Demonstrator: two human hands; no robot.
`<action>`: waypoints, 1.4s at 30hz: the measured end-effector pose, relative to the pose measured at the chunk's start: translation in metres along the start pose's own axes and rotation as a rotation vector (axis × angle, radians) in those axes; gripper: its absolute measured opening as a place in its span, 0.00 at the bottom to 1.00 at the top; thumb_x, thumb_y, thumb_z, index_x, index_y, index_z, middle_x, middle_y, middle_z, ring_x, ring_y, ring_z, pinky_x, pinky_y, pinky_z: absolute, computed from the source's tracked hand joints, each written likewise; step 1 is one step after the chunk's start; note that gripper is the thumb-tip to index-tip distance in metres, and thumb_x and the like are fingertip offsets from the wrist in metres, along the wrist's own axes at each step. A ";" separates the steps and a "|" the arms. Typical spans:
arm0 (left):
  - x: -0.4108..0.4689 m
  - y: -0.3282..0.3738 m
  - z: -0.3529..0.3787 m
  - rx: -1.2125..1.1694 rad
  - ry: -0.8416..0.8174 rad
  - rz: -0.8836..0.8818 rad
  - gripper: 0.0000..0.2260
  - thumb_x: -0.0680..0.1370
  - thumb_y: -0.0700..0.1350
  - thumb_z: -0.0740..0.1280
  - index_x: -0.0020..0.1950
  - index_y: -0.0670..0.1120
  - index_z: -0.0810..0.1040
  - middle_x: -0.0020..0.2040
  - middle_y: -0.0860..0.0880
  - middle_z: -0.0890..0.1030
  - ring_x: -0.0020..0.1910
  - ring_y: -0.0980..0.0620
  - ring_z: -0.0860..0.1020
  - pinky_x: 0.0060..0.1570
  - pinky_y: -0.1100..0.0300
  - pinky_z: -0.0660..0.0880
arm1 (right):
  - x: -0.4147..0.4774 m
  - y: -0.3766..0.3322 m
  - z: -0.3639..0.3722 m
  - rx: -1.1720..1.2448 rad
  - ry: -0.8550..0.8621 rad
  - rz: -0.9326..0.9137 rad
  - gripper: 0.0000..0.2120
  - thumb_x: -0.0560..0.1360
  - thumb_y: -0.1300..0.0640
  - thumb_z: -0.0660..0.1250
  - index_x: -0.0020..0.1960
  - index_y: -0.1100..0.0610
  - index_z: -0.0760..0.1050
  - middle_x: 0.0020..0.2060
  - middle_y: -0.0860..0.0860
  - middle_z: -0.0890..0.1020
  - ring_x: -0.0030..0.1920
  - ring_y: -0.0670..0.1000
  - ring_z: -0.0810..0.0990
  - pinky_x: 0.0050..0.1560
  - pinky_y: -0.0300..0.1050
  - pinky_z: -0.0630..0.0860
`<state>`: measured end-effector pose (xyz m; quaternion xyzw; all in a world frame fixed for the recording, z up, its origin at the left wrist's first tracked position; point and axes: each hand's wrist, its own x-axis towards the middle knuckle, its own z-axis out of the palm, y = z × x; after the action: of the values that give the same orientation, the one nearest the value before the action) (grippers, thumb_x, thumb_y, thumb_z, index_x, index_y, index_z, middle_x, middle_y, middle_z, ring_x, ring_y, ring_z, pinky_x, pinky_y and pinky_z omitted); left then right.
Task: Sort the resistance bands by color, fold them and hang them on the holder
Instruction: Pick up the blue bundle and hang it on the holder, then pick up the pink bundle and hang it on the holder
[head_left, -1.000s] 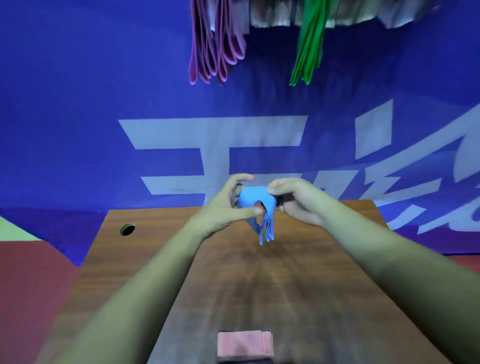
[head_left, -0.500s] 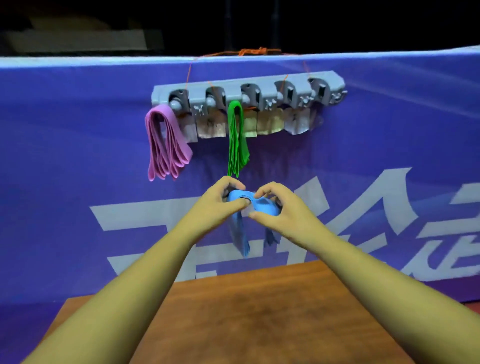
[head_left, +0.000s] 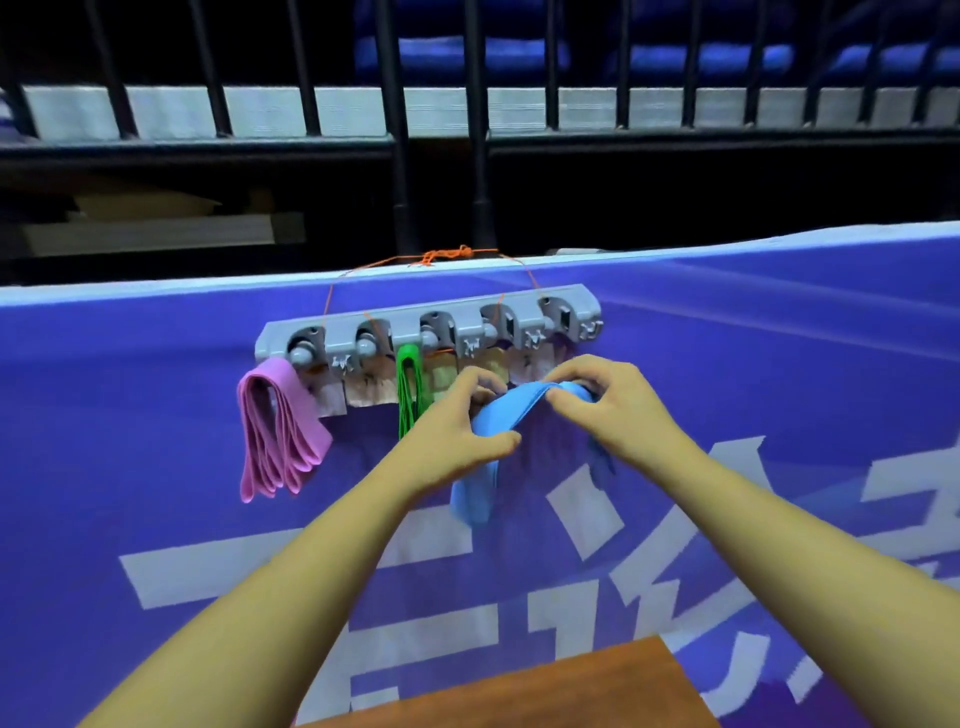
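Blue band (head_left: 511, 415) stretches between left hand (head_left: 451, 435) and right hand (head_left: 613, 402), each grip pinched closed on it.

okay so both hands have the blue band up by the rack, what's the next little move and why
Probably lift the blue band a little and loop its top fold over a free peg on the gray holder. The left hand and right hand hold it spread just below the pegs, while the pink bands and green bands already hang from pegs further left.
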<state>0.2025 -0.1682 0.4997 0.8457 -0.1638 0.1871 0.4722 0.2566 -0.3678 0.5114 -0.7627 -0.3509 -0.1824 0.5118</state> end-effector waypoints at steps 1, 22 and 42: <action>0.009 0.004 0.001 0.006 0.032 0.008 0.18 0.68 0.46 0.72 0.55 0.49 0.72 0.49 0.47 0.80 0.43 0.53 0.76 0.49 0.52 0.76 | 0.007 0.002 -0.003 0.007 0.024 -0.003 0.05 0.73 0.60 0.70 0.45 0.50 0.82 0.39 0.44 0.84 0.39 0.41 0.79 0.42 0.34 0.74; 0.096 -0.027 0.039 0.198 0.356 0.055 0.09 0.77 0.50 0.65 0.57 0.56 0.76 0.53 0.53 0.81 0.53 0.53 0.79 0.56 0.49 0.77 | 0.068 0.070 0.014 0.025 0.175 0.107 0.07 0.73 0.60 0.67 0.47 0.51 0.81 0.41 0.43 0.84 0.45 0.42 0.82 0.48 0.40 0.78; 0.095 -0.039 0.048 0.178 0.426 0.280 0.12 0.79 0.43 0.66 0.63 0.49 0.78 0.58 0.52 0.78 0.59 0.56 0.76 0.60 0.54 0.76 | 0.070 0.061 0.025 0.194 0.238 0.004 0.08 0.78 0.59 0.67 0.56 0.56 0.81 0.51 0.48 0.84 0.50 0.40 0.81 0.51 0.32 0.75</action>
<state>0.3105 -0.1993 0.4928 0.7946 -0.1589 0.4380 0.3891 0.3472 -0.3351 0.5060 -0.6835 -0.3021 -0.2354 0.6214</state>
